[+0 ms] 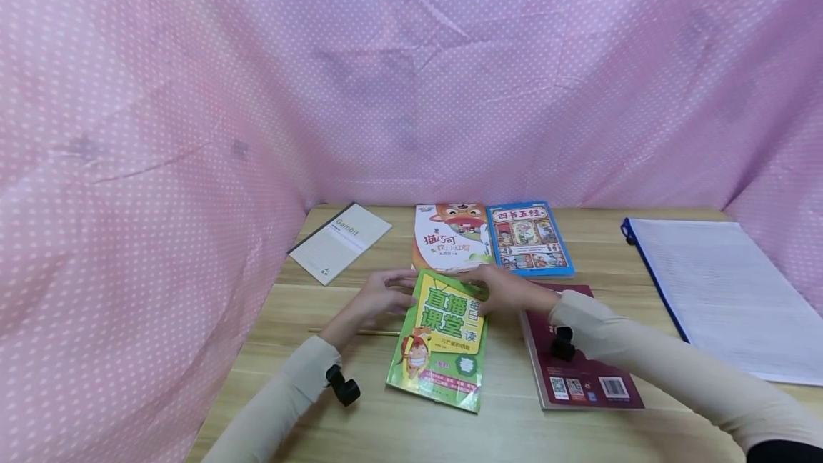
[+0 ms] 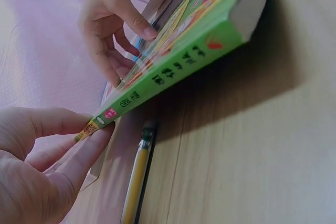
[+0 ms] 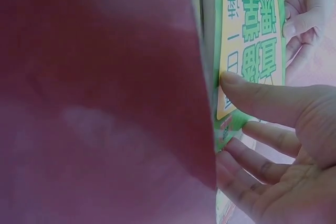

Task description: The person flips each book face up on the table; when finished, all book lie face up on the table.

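Green book point(image 1: 444, 359) is tilted over the table point(image 1: 508, 431); left hand point(image 1: 381, 299) pinches the far end of its spine, right hand point(image 1: 509, 289) the opposite edge (maroon book point(image 1: 581, 370) lies rightward).

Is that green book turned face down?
No, in the head view the green book shows its front cover upward, with large title characters and a cartoon figure.

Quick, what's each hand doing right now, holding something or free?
Left hand: holding the green book, pinched near the spine's top.
Right hand: holding the same book's upper right corner.
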Demonstrator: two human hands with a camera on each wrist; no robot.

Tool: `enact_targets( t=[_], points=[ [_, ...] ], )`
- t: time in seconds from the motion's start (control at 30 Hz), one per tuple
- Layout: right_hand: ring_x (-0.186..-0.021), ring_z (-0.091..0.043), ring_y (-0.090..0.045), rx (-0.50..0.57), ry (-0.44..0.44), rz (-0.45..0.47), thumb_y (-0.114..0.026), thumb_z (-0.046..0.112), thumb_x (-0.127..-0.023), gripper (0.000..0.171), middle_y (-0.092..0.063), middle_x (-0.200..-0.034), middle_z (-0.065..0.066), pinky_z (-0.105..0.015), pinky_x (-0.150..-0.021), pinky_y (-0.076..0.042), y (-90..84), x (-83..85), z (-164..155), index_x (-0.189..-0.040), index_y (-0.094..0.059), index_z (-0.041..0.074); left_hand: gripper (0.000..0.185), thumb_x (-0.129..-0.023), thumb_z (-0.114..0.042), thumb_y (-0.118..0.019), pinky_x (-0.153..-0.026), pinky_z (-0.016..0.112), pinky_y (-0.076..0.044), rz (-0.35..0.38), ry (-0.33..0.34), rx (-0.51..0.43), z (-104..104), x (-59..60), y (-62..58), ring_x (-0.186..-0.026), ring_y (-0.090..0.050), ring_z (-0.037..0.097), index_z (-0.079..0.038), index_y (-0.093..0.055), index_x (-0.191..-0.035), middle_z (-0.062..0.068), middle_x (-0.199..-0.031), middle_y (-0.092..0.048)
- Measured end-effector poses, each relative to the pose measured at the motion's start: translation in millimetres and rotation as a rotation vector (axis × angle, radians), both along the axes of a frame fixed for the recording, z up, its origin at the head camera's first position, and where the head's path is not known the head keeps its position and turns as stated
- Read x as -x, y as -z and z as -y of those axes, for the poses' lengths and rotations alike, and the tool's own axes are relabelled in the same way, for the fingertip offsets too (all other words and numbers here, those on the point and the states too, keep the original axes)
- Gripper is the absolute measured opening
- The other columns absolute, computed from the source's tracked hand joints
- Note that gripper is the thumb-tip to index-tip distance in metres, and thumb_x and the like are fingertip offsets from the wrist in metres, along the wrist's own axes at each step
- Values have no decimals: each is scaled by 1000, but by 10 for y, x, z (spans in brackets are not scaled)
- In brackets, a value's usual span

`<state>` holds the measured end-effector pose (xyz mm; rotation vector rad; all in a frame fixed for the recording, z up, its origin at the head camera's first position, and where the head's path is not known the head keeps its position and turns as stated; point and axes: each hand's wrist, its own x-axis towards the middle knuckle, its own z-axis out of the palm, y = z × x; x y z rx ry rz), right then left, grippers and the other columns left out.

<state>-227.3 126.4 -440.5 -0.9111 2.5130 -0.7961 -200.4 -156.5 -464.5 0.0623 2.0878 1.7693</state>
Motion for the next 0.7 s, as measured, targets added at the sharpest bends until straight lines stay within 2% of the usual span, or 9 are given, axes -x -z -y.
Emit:
enact_targets(
  t=[0.1,0.3,0.37,0.53,0.7],
  points=[
    [-121,-26,-58,-23,11,-1,-87,3,-74,71,-62,-139,-11,-48,-105,-52,-17,-10,-33,-141,-61,8,62,-84,4,-72,-83,39,-64,-2,-2,2,-55,6,17,-104,-72,25,-8,-57,-143,17,-133,-66],
    [-99,-18,-61,-45,64,-10,-88,7,-73,64,-69,-119,-8,-32,-83,-57,-15,-18,-77,-133,-66,5,60,-83,6,-73,-81,38,-64,12,-34,15,-111,27,19,-104,-72,24,-10,-60,-140,15,-132,-67],
    [-95,-18,-62,-49,73,-22,-89,8,-72,61,-70,-112,-7,-32,-81,-57,-16,-17,-84,-129,-67,4,60,-83,6,-73,-81,37,-64,14,-42,18,-116,30,15,-103,-72,23,-10,-61,-140,15,-132,-68],
    [-93,-19,-63,-47,66,-40,-90,8,-72,58,-70,-108,-8,-32,-80,-56,-32,-25,-93,-125,-68,1,58,-83,7,-72,-81,37,-64,11,-44,18,-121,13,13,-102,-73,24,-8,-62,-138,16,-132,-67],
    [-93,-21,-59,-45,18,-47,-88,7,-74,57,-67,-108,-10,-29,-78,-54,-48,-24,-112,-126,-67,-3,56,-87,5,-70,-82,38,-64,10,20,15,-86,-2,42,-103,-73,24,-8,-59,-141,18,-137,-63]
  ],
)
